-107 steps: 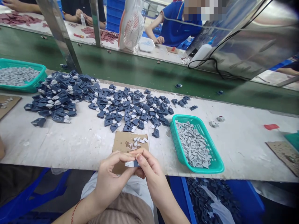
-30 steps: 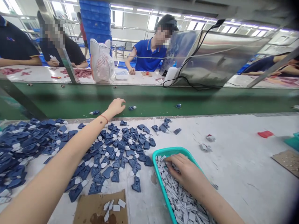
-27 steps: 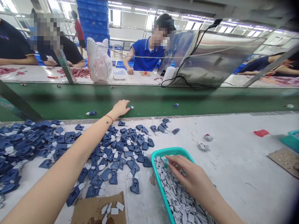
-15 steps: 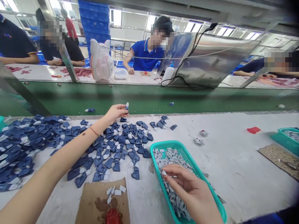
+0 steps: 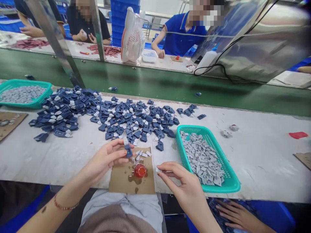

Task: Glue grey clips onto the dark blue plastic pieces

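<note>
My left hand [image 5: 99,163] is closed on a navy-blue plastic part [image 5: 128,152] with a pale tip pointing up. It hovers over the left edge of a stained cardboard sheet [image 5: 119,183]. On that sheet sit a small red round dish [image 5: 140,170] and several pale loose pieces [image 5: 143,154]. Between thumb and forefinger, my right hand [image 5: 187,183] pinches a small whitish piece [image 5: 158,169], mostly covered by the fingertips. Beside it stands a green basket [image 5: 234,184] full of small grey plastic pieces [image 5: 201,158]. Behind lies a spread pile of navy-blue parts [image 5: 136,121].
Another person's hand [image 5: 239,213] reaches among blue parts below the table edge at right. A second green basket [image 5: 46,97] stands far left. Beyond runs a green belt [image 5: 157,82] with a metal post [image 5: 55,42]; people sit across it.
My left hand has come back from the belt's edge toward me with the blue part. My right hand has left the basket with a small piece. The view has tilted down and turned left.
</note>
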Tool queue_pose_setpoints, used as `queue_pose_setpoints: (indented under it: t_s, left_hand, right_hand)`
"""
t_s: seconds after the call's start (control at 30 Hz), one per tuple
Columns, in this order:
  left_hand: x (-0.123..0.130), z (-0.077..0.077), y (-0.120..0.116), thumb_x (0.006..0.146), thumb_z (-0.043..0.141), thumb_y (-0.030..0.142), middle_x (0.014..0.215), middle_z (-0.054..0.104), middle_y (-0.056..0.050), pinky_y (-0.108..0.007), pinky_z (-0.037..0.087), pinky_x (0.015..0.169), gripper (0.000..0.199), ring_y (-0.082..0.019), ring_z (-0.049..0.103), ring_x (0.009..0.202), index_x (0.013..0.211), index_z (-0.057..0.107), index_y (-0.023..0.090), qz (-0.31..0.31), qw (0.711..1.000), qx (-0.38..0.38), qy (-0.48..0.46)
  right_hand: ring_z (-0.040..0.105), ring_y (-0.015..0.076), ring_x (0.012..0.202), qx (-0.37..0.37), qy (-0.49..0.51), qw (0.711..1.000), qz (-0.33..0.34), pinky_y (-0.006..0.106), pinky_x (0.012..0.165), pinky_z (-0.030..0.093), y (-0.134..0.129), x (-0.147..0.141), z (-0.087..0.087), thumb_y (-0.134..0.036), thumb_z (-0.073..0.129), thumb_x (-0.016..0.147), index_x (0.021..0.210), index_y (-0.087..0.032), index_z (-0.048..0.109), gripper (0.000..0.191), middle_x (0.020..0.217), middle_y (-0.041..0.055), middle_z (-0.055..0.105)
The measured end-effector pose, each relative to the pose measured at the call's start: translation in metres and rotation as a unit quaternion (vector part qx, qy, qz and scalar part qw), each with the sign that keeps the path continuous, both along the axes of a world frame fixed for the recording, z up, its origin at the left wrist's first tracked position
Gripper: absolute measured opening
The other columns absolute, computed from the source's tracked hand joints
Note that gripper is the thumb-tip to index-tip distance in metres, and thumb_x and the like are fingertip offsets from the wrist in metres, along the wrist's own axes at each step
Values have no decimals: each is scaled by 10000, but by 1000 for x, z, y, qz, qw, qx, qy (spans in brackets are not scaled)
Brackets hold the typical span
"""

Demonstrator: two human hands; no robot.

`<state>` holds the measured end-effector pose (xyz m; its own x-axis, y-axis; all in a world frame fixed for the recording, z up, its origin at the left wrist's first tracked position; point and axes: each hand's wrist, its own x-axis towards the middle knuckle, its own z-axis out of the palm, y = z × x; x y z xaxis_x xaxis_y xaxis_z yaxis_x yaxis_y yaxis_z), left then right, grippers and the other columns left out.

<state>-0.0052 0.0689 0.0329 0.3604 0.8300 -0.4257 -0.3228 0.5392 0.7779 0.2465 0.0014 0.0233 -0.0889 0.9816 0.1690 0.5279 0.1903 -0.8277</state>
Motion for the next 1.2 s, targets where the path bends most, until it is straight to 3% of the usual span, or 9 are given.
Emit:
queue_pose_setpoints:
  t_s: [0.17, 0.27, 0.43, 0.77, 1.2]
  left_hand:
    - [-12, -22, -42, 624, 925, 357, 976, 749, -38, -159, 592, 603, 486, -160, 757, 768, 1024, 723, 170, 50, 998, -35, 10]
    - [-13, -31, -56, 600, 933, 380, 831, 734, -7, -149, 571, 594, 469, -135, 738, 705, 964, 731, 165, 75, 996, -41, 15]
    - [-12, -42, -70, 662, 901, 343, 865, 727, 6, -147, 562, 669, 360, -103, 704, 750, 942, 744, 179, 105, 994, -10, 18]
    - [-10, -52, -74, 747, 822, 284, 1018, 781, -61, -186, 578, 749, 247, -143, 735, 822, 936, 712, 170, 77, 996, 38, 35]
    - [1, -46, -74, 724, 799, 188, 991, 771, -63, -254, 604, 802, 177, -190, 747, 907, 873, 708, 163, 85, 992, 78, 49]
  right_hand:
    - [717, 169, 778, 8, -76, 995, 58, 253, 713, 578, -4, -15, 0, -134, 625, 926, 976, -175, 728, 122, 905, 59, 744]
    - [724, 189, 835, 19, -103, 991, 78, 273, 744, 574, -2, -22, -2, -114, 613, 933, 985, -165, 719, 128, 923, 73, 750]
    - [727, 205, 860, 48, -132, 986, 93, 298, 760, 575, 0, -29, -4, -87, 593, 940, 1001, -160, 694, 139, 939, 83, 748]
    - [710, 210, 866, 44, -152, 982, 100, 316, 752, 577, 0, -33, -3, -63, 576, 941, 1013, -172, 660, 156, 946, 76, 721]
    - [675, 216, 875, 27, -147, 984, 98, 334, 764, 552, 3, -33, -4, -93, 581, 940, 985, -197, 662, 140, 929, 66, 683]
